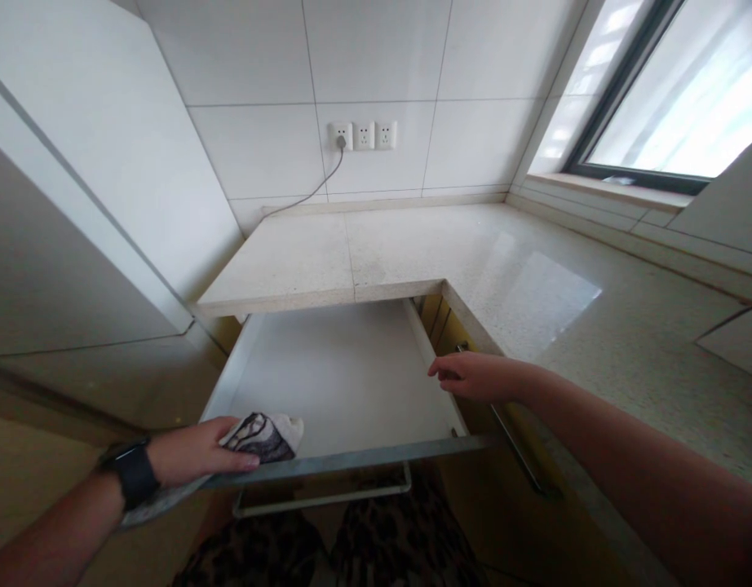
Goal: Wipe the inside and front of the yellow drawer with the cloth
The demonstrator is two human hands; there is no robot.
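A white drawer [351,461] is pulled out below the speckled stone countertop [535,269], and its pale bottom is bare. My left hand [198,452], with a black watch on the wrist, lies on a patterned cloth [266,436] at the drawer's front left corner, fingers flat and pressing it down. My right hand [474,377] rests on the drawer's right side wall, fingers stretched out, holding nothing.
A metal bar handle [327,499] runs under the drawer front. A second long handle [523,456] sits on the yellow cabinet front at the right. Wall sockets [364,135] with a plugged cable are at the back. A window [675,98] is at upper right.
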